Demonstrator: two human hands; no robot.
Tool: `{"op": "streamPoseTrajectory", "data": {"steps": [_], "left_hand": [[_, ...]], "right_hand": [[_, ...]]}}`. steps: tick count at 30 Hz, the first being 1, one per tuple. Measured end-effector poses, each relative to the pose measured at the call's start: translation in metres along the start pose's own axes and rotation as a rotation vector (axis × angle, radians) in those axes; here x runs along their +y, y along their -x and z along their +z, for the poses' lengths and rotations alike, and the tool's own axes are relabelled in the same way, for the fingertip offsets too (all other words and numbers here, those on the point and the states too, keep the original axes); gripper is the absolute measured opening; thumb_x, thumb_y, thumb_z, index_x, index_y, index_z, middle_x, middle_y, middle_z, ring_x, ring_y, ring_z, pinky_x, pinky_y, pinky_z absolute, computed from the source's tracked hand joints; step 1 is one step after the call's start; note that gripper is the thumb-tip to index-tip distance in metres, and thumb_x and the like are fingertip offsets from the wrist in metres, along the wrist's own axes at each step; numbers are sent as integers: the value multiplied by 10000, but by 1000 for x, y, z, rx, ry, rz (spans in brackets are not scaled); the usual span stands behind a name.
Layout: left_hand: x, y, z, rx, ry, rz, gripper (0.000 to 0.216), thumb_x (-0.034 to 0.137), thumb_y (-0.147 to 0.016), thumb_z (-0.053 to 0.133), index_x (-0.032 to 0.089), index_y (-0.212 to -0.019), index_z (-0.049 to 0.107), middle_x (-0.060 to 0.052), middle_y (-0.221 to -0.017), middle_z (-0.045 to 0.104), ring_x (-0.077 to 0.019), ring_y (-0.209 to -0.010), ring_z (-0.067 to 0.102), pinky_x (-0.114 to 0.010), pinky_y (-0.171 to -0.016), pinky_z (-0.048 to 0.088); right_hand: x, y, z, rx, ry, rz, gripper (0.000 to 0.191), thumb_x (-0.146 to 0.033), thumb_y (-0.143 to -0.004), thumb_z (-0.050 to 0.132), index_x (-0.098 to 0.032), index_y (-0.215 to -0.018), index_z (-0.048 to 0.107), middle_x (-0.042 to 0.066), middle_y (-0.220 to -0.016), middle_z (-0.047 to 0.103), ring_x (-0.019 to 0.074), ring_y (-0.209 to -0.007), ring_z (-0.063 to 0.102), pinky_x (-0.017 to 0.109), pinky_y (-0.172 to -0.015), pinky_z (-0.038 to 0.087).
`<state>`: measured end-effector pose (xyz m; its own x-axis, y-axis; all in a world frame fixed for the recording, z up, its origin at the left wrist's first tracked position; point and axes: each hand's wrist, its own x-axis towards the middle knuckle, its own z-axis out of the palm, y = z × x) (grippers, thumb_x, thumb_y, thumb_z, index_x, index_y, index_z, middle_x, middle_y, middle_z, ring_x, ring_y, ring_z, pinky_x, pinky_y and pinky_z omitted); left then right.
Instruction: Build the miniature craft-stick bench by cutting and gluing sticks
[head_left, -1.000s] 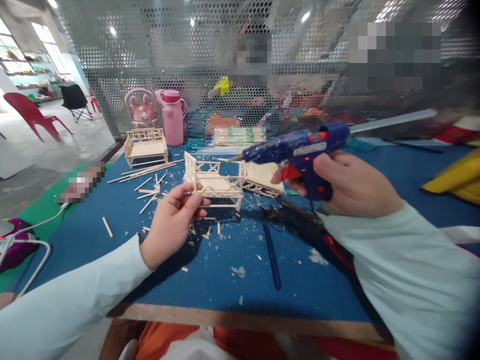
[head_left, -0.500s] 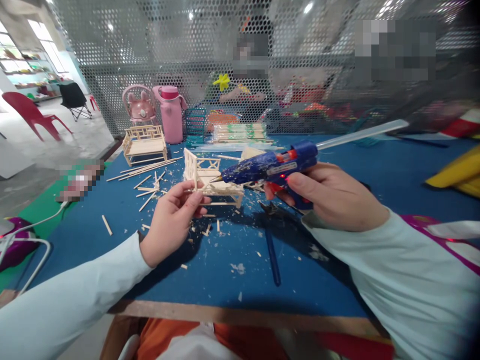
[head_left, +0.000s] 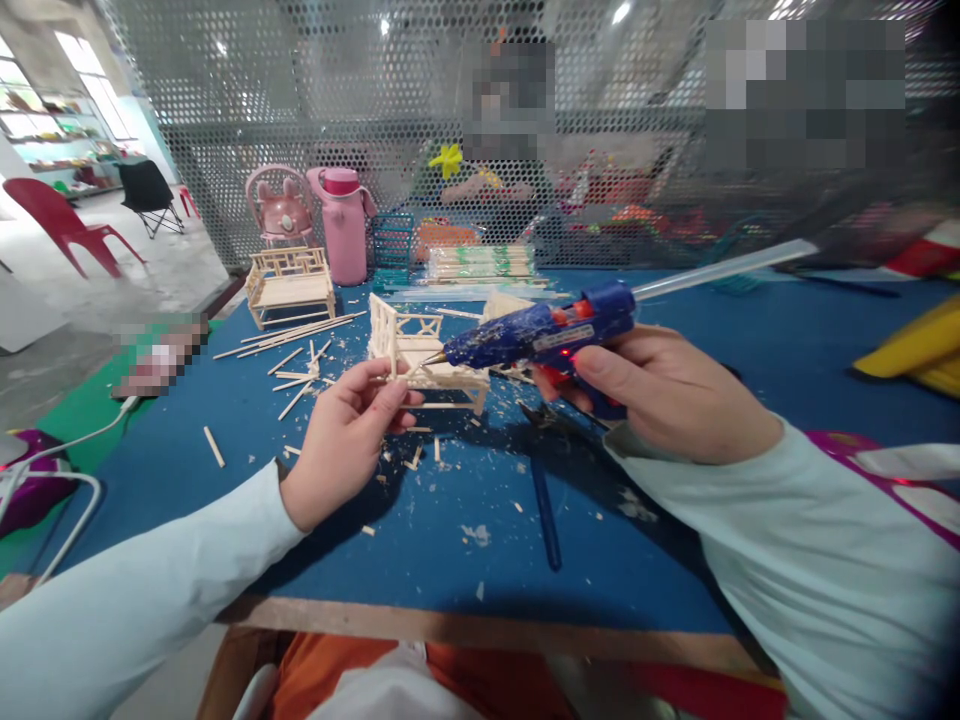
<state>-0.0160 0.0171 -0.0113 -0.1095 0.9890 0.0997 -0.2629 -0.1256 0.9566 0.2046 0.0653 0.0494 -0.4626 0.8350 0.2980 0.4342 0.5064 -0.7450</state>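
My right hand point(head_left: 667, 395) grips a blue glue gun point(head_left: 540, 335) with a clear glue stick point(head_left: 727, 268) sticking out of its back and a small red light lit on its side. Its metal nozzle points left, close to my left fingertips. My left hand point(head_left: 349, 435) pinches a short thin wooden stick point(head_left: 414, 371) at the near left corner of a miniature wooden bench point(head_left: 450, 376). The bench stands upright, with a slatted back and crossed pieces along one side. My fingers hide part of that corner.
Loose sticks point(head_left: 300, 335) and offcuts litter the blue table point(head_left: 450, 570). Pliers with a blue handle point(head_left: 546, 515) lie in front. A finished-looking miniature bench point(head_left: 292, 295), a pink bottle point(head_left: 345, 230) and packed sticks point(head_left: 480, 263) stand behind, before a perforated metal screen point(head_left: 405, 90). A person sits beyond it.
Almost nothing differs. Both hands, the glue gun and the bench keep their places; the view has shifted very slightly.
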Motion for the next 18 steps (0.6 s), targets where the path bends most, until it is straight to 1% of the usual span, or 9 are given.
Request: {"op": "streamPoseTrajectory", "data": {"steps": [4, 10, 18], "left_hand": [[2, 0, 2, 4, 1, -16, 249, 271, -713, 711, 155, -894, 587, 11, -683, 676, -68, -564, 607, -167, -547, 493], [2, 1, 1, 9, -10, -20, 245, 271, -716, 707, 156, -896, 588, 6, -694, 678, -79, -580, 615, -179, -555, 494], [0, 0, 0, 3, -27, -8, 224, 266, -737, 686, 158, -908, 591, 7, -698, 676, -76, -575, 612, -176, -551, 490]], "right_hand": [[1, 1, 1, 2, 8, 23, 561, -715, -701, 521, -163, -630, 591, 33, -555, 583, 106, -434, 445, 263, -434, 369], [-1, 1, 0, 12, 8, -21, 544, -709, -709, 516, -178, -612, 580, 25, -553, 585, 108, -435, 445, 263, -432, 368], [-6, 3, -2, 20, -23, -24, 523, -697, -706, 535, -179, -638, 571, 27, -570, 590, 106, -438, 446, 261, -423, 354]]}}
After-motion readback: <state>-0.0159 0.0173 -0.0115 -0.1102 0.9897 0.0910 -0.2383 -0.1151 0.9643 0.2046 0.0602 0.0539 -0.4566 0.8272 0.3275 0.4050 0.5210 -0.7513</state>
